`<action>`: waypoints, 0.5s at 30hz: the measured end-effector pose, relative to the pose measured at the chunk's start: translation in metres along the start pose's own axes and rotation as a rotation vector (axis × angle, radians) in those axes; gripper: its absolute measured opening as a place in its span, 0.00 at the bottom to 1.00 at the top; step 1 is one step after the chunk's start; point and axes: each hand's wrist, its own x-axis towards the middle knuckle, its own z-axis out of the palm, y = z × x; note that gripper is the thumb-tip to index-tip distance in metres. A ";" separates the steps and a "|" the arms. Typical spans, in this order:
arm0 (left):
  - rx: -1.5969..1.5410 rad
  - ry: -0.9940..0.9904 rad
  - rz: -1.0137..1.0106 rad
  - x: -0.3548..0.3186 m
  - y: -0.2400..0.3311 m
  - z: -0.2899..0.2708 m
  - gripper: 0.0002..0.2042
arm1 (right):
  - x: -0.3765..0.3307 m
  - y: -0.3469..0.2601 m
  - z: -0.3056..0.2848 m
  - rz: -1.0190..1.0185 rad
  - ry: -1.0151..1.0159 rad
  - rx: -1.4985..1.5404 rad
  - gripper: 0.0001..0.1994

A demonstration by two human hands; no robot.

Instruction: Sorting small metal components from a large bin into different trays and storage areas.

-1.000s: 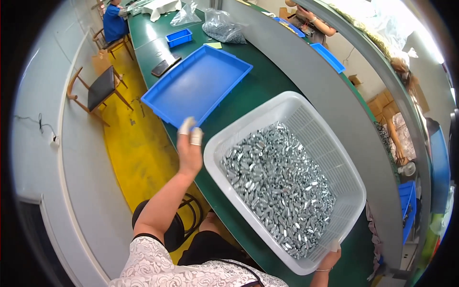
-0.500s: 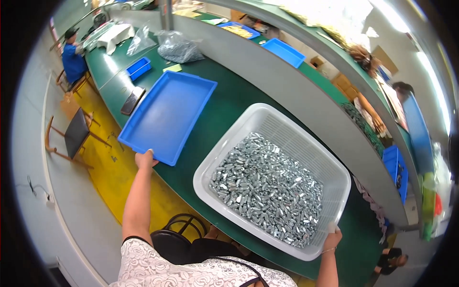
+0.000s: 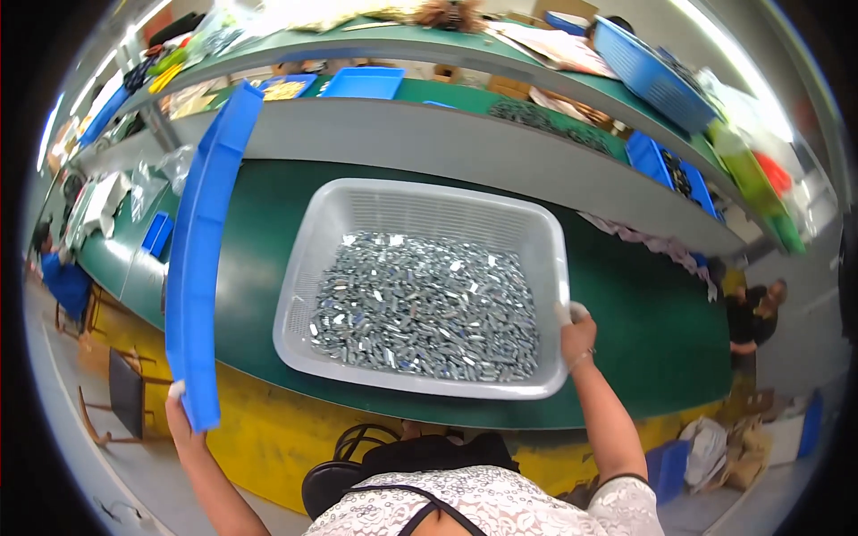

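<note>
A shallow blue plastic tray is tipped up on its side at the left, its underside or wall turned toward the basket. My left hand is closed on its near end. In the middle of the table sits a light grey plastic basket with slotted walls. A thick layer of small, shiny silver metal pieces covers its bottom. My right hand grips the basket's right rim, with something whitish on the fingertips. The fingers' undersides are hidden on both hands.
The green table has a grey partition behind it. A shelf above holds a blue basket and other goods. A small blue bin and plastic bags lie at the left. A black stool stands by me. Two people sit farther off.
The blue tray, flat on the table before, is now raised onto its side by my left hand. My right hand stays on the basket rim. The view has swung round to the right.
</note>
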 end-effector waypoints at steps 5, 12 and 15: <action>0.053 -0.116 0.018 -0.065 0.006 0.043 0.16 | -0.034 -0.034 -0.012 -0.250 0.183 0.065 0.13; 0.057 -0.500 0.077 -0.130 -0.031 0.221 0.23 | -0.136 -0.138 -0.070 -0.341 -0.664 0.523 0.32; 0.230 -0.553 0.231 -0.168 -0.080 0.297 0.21 | -0.148 -0.133 -0.107 -0.179 -0.529 0.771 0.37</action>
